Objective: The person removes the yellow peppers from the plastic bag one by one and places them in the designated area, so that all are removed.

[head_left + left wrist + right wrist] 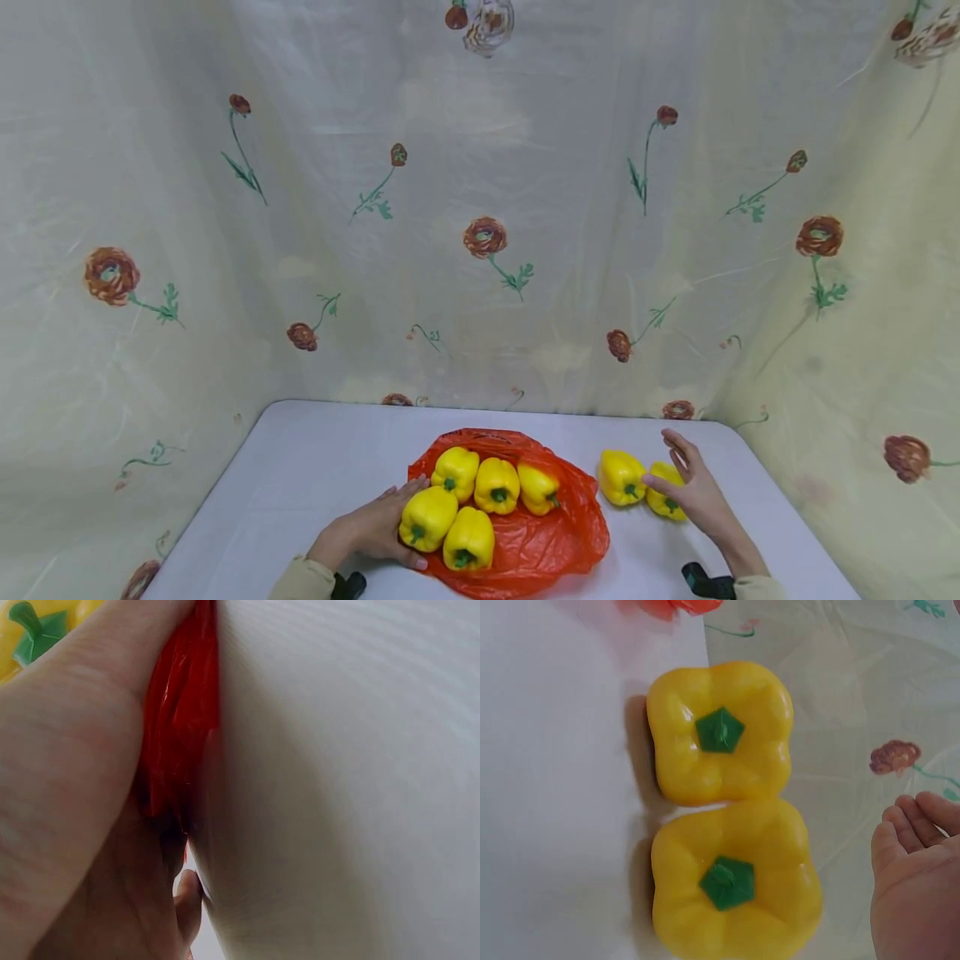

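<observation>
Several yellow bell peppers (497,486) with green stems lie on a red plastic bag (532,546) spread on the table. At the bag's left side my left hand (378,525) rests against its edge, spread beside the nearest bell pepper (428,518). In the left wrist view, red plastic (184,712) shows next to the hand, low by the white tabletop. To the right of the bag, two more yellow bell peppers (720,735) stand side by side. My right hand (697,492) is raised beside them, fingers and thumb apart, holding nothing.
The white table (322,450) has rounded far corners. A pale curtain (555,275) printed with flowers hangs behind it and at both sides. Dark wrist mounts (708,582) sit by the sleeves at the front.
</observation>
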Available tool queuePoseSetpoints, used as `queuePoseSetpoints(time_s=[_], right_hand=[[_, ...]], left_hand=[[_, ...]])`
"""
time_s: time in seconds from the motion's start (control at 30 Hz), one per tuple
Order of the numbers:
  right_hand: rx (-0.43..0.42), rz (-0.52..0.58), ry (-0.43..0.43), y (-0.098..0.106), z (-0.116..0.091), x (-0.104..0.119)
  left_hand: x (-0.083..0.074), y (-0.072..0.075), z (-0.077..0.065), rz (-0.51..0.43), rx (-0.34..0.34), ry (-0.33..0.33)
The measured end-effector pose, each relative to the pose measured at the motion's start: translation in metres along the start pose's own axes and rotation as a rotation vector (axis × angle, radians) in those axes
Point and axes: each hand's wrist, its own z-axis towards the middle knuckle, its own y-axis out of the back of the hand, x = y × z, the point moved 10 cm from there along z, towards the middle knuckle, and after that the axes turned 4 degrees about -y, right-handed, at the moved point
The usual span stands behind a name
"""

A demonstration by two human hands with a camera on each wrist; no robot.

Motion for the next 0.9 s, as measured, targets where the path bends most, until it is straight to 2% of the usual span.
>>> queuePoseSetpoints(time_s=[0.13, 0.67, 0.9], right_hand=[[0.020, 0.018, -0.007, -0.011, -0.005, 0.010], [0.112, 0.038, -0.110, -0.058, -0.014, 0.008], [0.162, 0.107, -0.060, -0.077, -0.020, 0.019]], left_hand=[[0.001, -0.001, 0.000, -0.003, -0.001, 0.000], [0.002, -0.001, 0.002, 0.006, 0.004, 0.007], [0.001, -0.001, 0.002, 0.009, 0.002, 0.006]])
